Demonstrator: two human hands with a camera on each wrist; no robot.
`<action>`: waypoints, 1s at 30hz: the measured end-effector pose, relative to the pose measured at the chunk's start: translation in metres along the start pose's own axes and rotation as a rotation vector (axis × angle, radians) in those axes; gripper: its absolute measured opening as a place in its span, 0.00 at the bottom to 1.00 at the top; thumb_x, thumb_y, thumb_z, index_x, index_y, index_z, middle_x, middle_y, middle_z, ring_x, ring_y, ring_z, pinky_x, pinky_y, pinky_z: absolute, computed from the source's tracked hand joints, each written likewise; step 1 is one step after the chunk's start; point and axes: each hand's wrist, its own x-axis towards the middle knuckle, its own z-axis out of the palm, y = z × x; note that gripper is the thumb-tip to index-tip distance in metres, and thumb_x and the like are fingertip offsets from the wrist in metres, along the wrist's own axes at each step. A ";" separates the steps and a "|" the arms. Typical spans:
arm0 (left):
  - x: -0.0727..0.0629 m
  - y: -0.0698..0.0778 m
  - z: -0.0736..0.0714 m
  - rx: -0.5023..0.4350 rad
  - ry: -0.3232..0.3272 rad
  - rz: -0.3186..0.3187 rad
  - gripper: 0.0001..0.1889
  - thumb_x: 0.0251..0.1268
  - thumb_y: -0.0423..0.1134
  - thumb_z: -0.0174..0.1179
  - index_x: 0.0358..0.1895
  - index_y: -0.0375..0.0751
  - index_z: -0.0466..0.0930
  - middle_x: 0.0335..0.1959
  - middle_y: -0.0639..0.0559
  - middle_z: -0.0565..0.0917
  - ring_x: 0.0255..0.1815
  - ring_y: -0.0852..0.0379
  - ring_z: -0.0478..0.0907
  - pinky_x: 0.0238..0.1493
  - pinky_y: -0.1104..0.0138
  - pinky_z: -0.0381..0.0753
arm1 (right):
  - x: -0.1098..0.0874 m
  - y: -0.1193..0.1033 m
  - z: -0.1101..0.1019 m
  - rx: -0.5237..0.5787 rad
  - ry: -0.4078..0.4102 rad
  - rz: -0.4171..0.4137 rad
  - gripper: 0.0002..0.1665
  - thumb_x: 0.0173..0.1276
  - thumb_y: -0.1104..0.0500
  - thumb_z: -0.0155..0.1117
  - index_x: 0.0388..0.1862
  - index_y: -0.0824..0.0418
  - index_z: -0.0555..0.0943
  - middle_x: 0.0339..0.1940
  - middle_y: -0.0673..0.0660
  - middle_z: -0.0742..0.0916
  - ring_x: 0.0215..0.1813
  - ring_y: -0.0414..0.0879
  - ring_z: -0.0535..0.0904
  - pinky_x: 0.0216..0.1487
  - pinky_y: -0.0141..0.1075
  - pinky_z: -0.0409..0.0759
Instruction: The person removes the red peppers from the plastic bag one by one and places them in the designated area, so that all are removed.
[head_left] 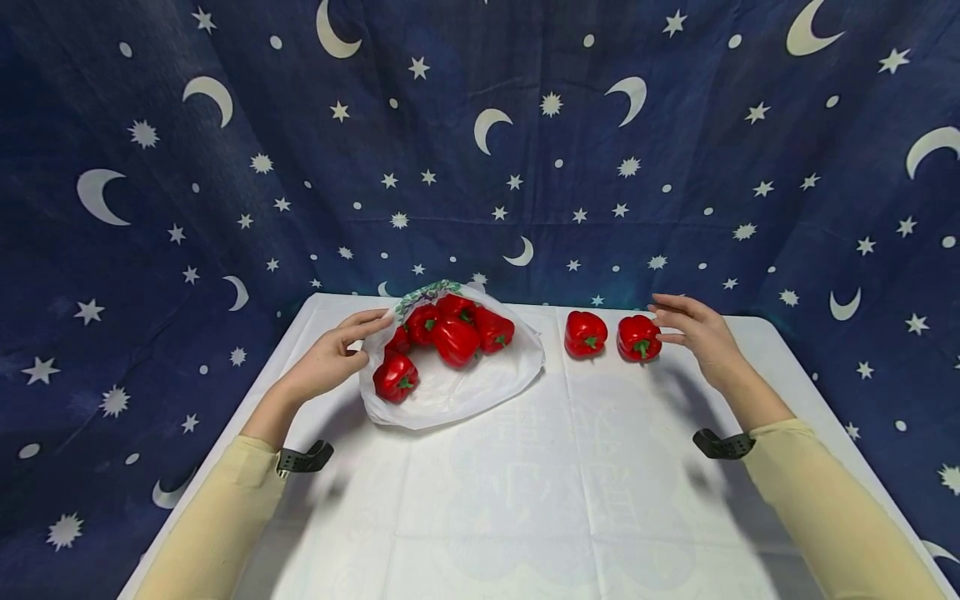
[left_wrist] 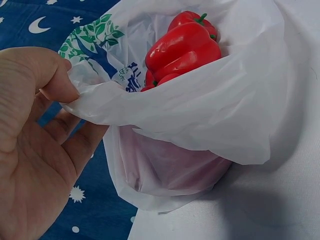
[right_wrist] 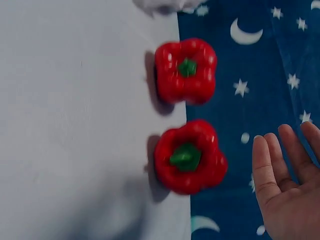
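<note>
My left hand (head_left: 330,360) pinches the left rim of a white plastic bag (head_left: 457,402) between thumb and fingers. The bag lies with its mouth spread wide, and several red bell peppers (head_left: 456,342) with green stems are inside it. Green leaf print shows on the bag's wall (left_wrist: 100,30) in the left wrist view. Two more bell peppers stand outside, to the right of the bag: one nearer it (head_left: 585,334) and one farther right (head_left: 638,338). Just right of that farther pepper is my right hand (head_left: 701,340), fingers extended and holding nothing; the right wrist view shows a gap between them.
A white cloth covers the table (head_left: 525,517), whose back edge runs just behind the bag and peppers. Behind it hangs a dark blue curtain (head_left: 450,83) with moons and stars. Each wrist wears a black strap (head_left: 306,457).
</note>
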 end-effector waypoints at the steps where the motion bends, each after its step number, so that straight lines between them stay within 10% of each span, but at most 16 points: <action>1: 0.000 0.000 0.000 0.001 0.000 0.000 0.34 0.69 0.25 0.49 0.76 0.54 0.70 0.79 0.59 0.61 0.78 0.49 0.56 0.67 0.46 0.68 | -0.001 -0.002 0.003 0.010 -0.014 -0.008 0.37 0.78 0.47 0.59 0.78 0.63 0.66 0.72 0.62 0.74 0.61 0.45 0.75 0.55 0.30 0.79; 30: 0.000 0.003 0.001 0.019 0.003 -0.022 0.32 0.70 0.26 0.49 0.75 0.53 0.72 0.79 0.59 0.60 0.77 0.50 0.57 0.46 0.62 0.75 | -0.023 -0.029 0.103 0.042 -0.487 -0.114 0.36 0.72 0.55 0.66 0.76 0.61 0.69 0.75 0.60 0.73 0.74 0.61 0.68 0.64 0.39 0.75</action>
